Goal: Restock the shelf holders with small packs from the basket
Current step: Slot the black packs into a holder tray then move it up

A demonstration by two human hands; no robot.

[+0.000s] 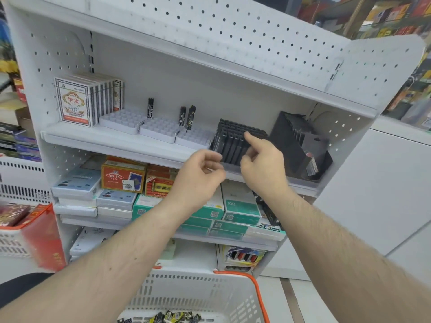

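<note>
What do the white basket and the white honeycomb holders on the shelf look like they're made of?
White slotted basket with orange handle: likely moulded plastic, matte, judging by its even cut-out slots. White honeycomb holder trays: probably thin formed plastic or card; too blurred to settle.
</note>
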